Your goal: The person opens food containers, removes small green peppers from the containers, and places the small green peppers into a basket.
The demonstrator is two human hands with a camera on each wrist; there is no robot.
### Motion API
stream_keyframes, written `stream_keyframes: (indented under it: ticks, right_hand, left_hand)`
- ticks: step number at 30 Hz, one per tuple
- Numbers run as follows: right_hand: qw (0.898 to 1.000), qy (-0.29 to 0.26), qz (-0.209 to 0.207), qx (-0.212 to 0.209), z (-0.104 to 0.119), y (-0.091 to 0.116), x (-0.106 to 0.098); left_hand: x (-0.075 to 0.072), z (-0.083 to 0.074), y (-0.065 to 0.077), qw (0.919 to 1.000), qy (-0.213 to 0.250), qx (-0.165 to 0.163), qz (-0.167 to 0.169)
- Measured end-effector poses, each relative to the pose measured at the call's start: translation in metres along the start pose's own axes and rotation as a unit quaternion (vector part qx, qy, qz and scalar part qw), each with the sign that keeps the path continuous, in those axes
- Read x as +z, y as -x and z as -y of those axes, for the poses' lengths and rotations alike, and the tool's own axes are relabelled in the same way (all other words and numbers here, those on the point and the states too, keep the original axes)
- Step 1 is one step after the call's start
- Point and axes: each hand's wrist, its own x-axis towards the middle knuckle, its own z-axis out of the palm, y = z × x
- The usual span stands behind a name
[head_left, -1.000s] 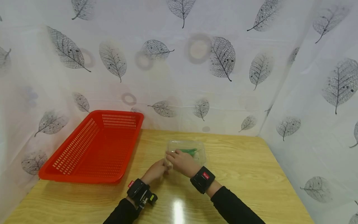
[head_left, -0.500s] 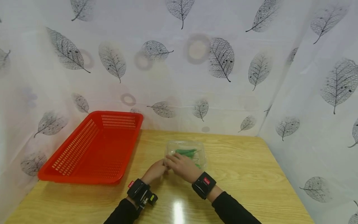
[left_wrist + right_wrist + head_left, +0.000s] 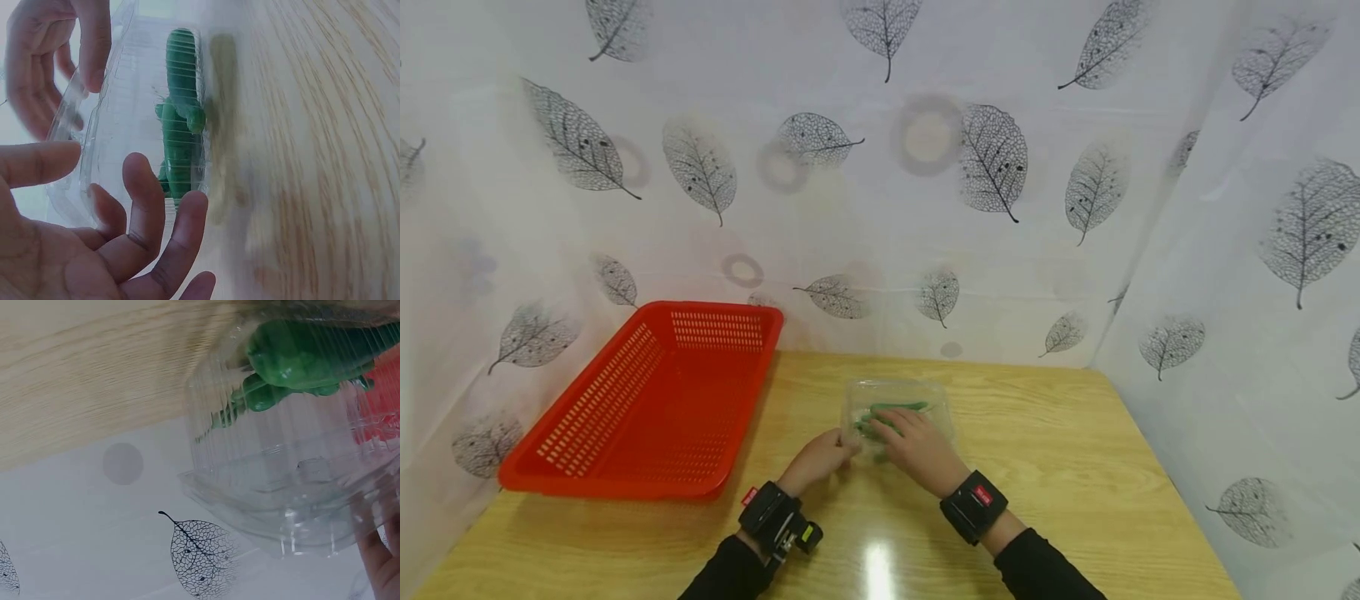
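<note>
A clear plastic box [image 3: 861, 392] with green peppers [image 3: 910, 406] inside stands on the table in the head view. My left hand [image 3: 816, 460] holds its near left corner. In the left wrist view, the left thumb lies at the rim and the other fingers curve beside the box wall [image 3: 128, 106]. My right hand [image 3: 925, 457] lies over the near part of the box, its fingers bent loosely downward and touching the top. Through the ribbed wall in the right wrist view, the green peppers [image 3: 306, 359] show at the bottom. Some right fingertips are hidden.
A large red plastic basket [image 3: 726, 433] stands to the left on the wooden table [image 3: 1037, 483]. A leaf-patterned white curtain [image 3: 880, 233] closes off the back and the sides.
My right hand has shifted from the near left corner rightward along the box, its fingers now spread over the top. The left hand keeps its place at the corner.
</note>
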Motion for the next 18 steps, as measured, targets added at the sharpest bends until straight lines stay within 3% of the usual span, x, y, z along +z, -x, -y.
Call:
stream_keyframes:
  ticks: [9,18]
  right_hand:
    - [0.999,0.020,-0.005,0.025,0.000,0.009,-0.003]
    - [0.998,0.042,-0.011,0.034,-0.001,0.017,-0.004]
  left_hand:
    - [0.005,-0.005,0.002,0.9998,0.011,0.016,-0.008]
    - [0.008,-0.003,0.002,0.9992,-0.006,0.038,0.013]
